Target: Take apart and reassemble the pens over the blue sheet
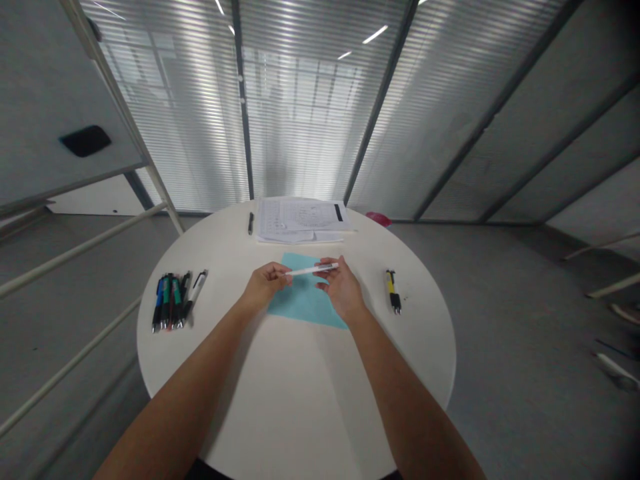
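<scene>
Over a light-blue sheet of paper point(305, 303), a white pen point(303, 271) is held nearly level between my two hands. My left hand point(265, 285) pinches its left end between thumb and fingertips. At the other end, my right hand point(344, 290) has loosely curled fingers around the pen's darker part, with the thumb up beside the tip; the lower fingers stand a little apart. A group of pens point(171, 300) in black, green, blue and white lies to the left. On the right, yellow-and-black pens point(393, 292) lie close together.
The round white table point(295, 393) carries a stack of printed papers point(305, 220) at its far edge, with a dark pen point(251, 223) beside it. A metal-framed rack point(85, 253) stands at the left. Glass partitions with blinds point(305, 120) rise behind.
</scene>
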`<control>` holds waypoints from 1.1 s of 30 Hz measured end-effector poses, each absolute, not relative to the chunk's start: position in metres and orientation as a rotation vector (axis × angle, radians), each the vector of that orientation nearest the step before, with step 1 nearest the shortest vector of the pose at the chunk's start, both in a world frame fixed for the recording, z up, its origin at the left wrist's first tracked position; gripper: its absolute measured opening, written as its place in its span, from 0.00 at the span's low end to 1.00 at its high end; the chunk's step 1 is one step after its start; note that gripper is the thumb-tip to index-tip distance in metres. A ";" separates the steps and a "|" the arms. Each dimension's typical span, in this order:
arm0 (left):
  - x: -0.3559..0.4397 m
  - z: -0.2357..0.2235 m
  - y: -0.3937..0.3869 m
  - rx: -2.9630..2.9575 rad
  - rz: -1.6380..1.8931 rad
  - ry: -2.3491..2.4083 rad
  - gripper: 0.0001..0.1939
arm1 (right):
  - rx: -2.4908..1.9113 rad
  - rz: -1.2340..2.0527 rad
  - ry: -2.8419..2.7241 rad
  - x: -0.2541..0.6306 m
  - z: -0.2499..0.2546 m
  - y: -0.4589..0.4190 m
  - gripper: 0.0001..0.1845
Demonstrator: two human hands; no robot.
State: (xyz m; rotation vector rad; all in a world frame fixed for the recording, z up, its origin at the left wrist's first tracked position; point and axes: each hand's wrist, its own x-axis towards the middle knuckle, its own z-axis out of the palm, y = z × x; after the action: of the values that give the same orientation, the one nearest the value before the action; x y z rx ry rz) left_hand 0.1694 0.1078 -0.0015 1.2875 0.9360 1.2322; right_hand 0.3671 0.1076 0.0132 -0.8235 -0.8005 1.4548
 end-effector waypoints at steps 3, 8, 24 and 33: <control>0.172 -0.003 0.105 1.440 1.242 0.969 0.16 | -0.668 1.644 -0.640 0.369 0.017 0.106 0.21; 0.172 -0.006 0.100 1.838 1.217 1.191 0.12 | -0.454 1.728 -0.423 0.376 0.022 0.105 0.19; 0.161 -0.006 0.105 2.296 0.666 1.666 0.13 | -0.193 1.599 -0.362 0.402 0.034 0.100 0.05; 0.160 -0.008 0.106 2.302 0.720 1.619 0.13 | -0.324 1.521 -0.450 0.401 0.036 0.097 0.05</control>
State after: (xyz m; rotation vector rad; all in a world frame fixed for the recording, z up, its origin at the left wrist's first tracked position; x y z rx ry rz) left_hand 0.1598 0.1060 -0.0081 2.3017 1.6195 0.7203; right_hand 0.4010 0.0975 0.0357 -0.3243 -0.4505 1.5205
